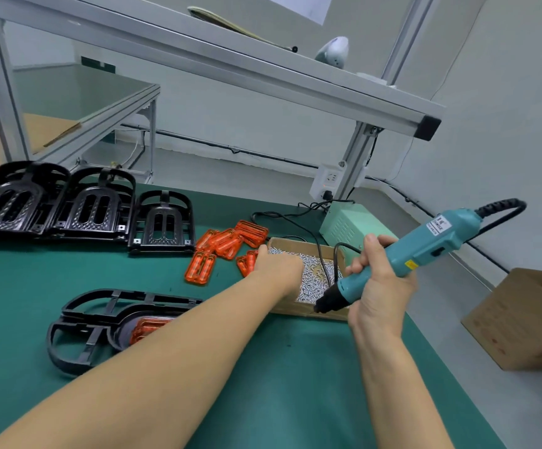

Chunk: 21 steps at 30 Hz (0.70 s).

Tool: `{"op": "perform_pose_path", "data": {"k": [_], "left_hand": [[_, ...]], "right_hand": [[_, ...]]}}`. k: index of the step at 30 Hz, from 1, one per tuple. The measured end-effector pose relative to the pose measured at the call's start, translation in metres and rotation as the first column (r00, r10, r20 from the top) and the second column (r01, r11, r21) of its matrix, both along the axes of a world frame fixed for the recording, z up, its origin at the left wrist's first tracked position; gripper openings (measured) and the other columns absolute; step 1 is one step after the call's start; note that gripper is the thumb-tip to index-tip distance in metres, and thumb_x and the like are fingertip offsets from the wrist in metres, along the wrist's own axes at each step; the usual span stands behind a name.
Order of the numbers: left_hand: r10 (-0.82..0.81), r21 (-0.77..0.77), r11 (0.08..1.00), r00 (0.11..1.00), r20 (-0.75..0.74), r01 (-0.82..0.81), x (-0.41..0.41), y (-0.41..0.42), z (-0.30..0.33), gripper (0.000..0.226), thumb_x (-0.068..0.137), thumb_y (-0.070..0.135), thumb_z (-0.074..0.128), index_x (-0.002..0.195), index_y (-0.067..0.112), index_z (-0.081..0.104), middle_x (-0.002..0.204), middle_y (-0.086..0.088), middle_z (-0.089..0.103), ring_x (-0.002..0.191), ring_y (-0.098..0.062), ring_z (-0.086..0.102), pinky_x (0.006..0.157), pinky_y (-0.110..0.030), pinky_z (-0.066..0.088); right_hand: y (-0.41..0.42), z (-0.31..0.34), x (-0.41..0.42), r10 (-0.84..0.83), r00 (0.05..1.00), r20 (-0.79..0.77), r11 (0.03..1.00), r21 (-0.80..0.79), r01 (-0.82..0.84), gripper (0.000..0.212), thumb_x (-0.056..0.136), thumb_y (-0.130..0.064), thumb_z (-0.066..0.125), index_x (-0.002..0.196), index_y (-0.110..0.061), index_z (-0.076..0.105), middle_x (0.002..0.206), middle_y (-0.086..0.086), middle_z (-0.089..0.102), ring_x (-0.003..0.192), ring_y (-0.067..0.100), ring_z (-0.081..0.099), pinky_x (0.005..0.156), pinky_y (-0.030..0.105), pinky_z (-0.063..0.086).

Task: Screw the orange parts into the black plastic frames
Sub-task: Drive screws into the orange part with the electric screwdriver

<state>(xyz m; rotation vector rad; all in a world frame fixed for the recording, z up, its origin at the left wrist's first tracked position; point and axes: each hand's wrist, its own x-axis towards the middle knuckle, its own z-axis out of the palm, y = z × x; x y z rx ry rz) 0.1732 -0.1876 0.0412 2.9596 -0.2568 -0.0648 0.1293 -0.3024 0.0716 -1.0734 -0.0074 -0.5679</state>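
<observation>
A black plastic frame [101,322] lies on the green mat at the near left, with an orange part [148,328] seated in it. Loose orange parts [224,246] are heaped behind it. My left hand [279,268] reaches over the near-left corner of the cardboard box of screws [315,277]; its fingertips are hidden, so what they hold cannot be seen. My right hand [380,280] grips a teal electric screwdriver [425,251], tip pointing down-left over the box's front edge.
Stacks of black frames [78,205] stand at the far left of the mat. A pale green power supply [350,222] and its cables sit behind the box. A brown carton [519,322] stands off the table's right edge. An aluminium shelf [263,72] runs overhead.
</observation>
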Motion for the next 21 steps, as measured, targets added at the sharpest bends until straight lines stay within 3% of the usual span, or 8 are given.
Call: {"op": "perform_pose_path", "data": {"k": [5,12,15,17,21], "left_hand": [[0.002,-0.012,1.0,1.0,-0.013,-0.002,0.004,-0.001,-0.005,0.015,0.086,0.009,0.053,0.079,0.021,0.059,0.09,0.003,0.064,0.1,-0.023,0.056,0.096,-0.044,0.023],[-0.033,0.024,0.999,0.989,-0.141,0.037,0.005,0.001,0.002,0.019,0.086,0.01,0.054,0.101,0.015,0.065,0.104,0.0,0.067,0.105,-0.024,0.054,0.104,-0.048,0.018],[-0.081,0.007,0.996,0.974,-0.213,0.085,0.006,0.003,0.005,0.009,0.088,0.01,0.05,0.086,0.013,0.058,0.099,-0.003,0.063,0.106,-0.027,0.053,0.106,-0.049,0.017],[-0.108,-0.008,0.994,0.961,-0.255,0.11,0.006,0.005,0.006,0.013,0.089,0.012,0.05,0.076,0.014,0.048,0.091,-0.004,0.057,0.105,-0.028,0.051,0.108,-0.05,0.015],[-0.144,-0.023,0.99,0.957,-0.252,0.142,0.007,0.011,0.009,0.009,0.091,0.021,0.057,0.086,0.014,0.054,0.091,0.0,0.057,0.101,-0.024,0.051,0.108,-0.049,0.013]], "right_hand": [[0.001,-0.008,-0.001,-0.001,1.0,-0.009,1.0,-0.019,0.001,0.017,0.087,-0.004,0.066,0.086,-0.015,0.053,0.054,-0.003,0.05,0.044,0.013,0.044,0.048,0.025,0.041],[0.01,-0.012,-0.003,0.022,0.998,-0.055,1.0,-0.016,-0.023,0.018,0.087,-0.004,0.067,0.083,-0.016,0.055,0.062,0.004,0.047,0.045,0.014,0.044,0.048,0.025,0.04],[0.011,-0.01,-0.002,0.027,0.998,-0.053,0.999,-0.021,-0.028,0.018,0.087,-0.003,0.066,0.082,-0.016,0.054,0.062,0.004,0.046,0.045,0.014,0.044,0.048,0.024,0.04],[0.011,-0.01,-0.002,0.029,0.998,-0.055,0.999,-0.014,-0.03,0.018,0.087,-0.002,0.066,0.082,-0.016,0.054,0.061,0.003,0.046,0.045,0.014,0.043,0.047,0.023,0.041],[0.01,-0.01,-0.002,0.035,0.998,-0.059,0.999,-0.013,-0.036,0.018,0.087,-0.002,0.066,0.083,-0.016,0.054,0.058,0.002,0.045,0.044,0.014,0.043,0.046,0.022,0.041]]}}
